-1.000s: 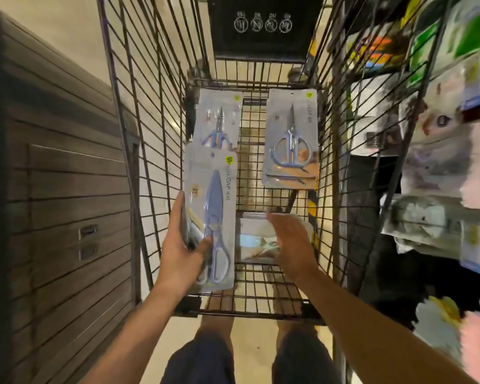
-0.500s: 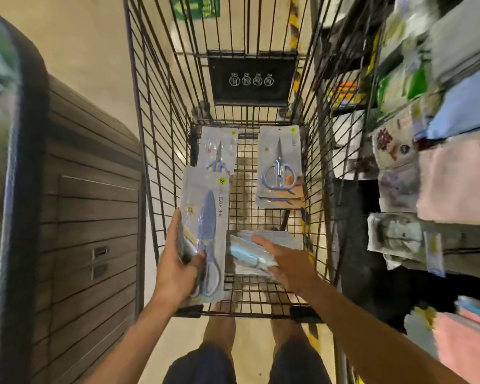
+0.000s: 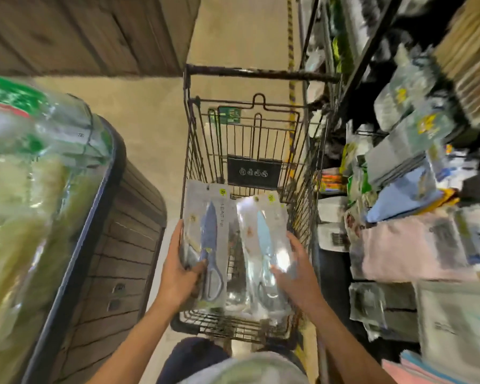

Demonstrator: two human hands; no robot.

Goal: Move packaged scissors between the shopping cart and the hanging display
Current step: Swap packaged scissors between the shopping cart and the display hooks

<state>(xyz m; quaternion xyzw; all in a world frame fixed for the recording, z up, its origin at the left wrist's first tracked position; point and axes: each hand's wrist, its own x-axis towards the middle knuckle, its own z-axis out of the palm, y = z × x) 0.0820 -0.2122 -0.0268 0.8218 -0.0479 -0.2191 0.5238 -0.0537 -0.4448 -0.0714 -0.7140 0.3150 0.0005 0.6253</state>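
Two scissor packs are lifted over the cart (image 3: 190,151): purple pack (image 3: 207,245) clamped in left hand (image 3: 182,275), blue pack (image 3: 263,245) gripped by right hand (image 3: 294,275); hanging on the right-side display judged outstanding.

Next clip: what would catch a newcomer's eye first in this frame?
Two packaged scissors held side by side over the shopping cart: the purple-blue pair's pack in the left hand, the light-blue pair's glossy pack in the right hand. Blurred store shelves crowd the right edge.
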